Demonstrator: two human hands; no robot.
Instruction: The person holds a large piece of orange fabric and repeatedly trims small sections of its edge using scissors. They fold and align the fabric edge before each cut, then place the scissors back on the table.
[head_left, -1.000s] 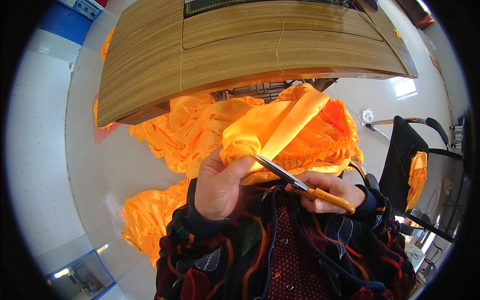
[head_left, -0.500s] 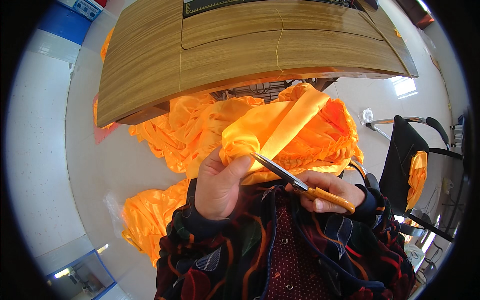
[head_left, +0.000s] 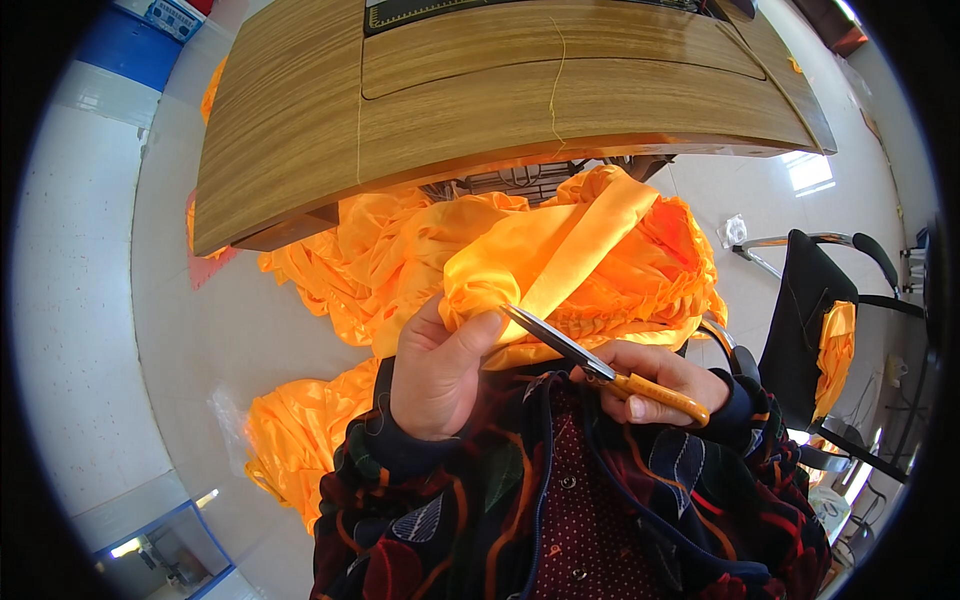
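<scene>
My left hand (head_left: 438, 372) pinches a gathered edge of shiny orange satin fabric (head_left: 580, 258) between thumb and fingers. In my right hand (head_left: 660, 380) is a pair of scissors (head_left: 600, 368) with orange handles and dark metal blades. The blades look closed together, and their tips touch or nearly touch the cloth right beside my left thumb. From my left hand the fabric spreads over my lap and toward the table, with a ruffled, gathered part on the right. My left fingertips are partly hidden behind the cloth.
A wood-grain sewing table (head_left: 300, 120) stands ahead, with loose threads on its top. More orange fabric (head_left: 305, 430) lies on the floor at left. To the right is a black chair (head_left: 795, 330) with an orange cloth piece (head_left: 835, 355) on it.
</scene>
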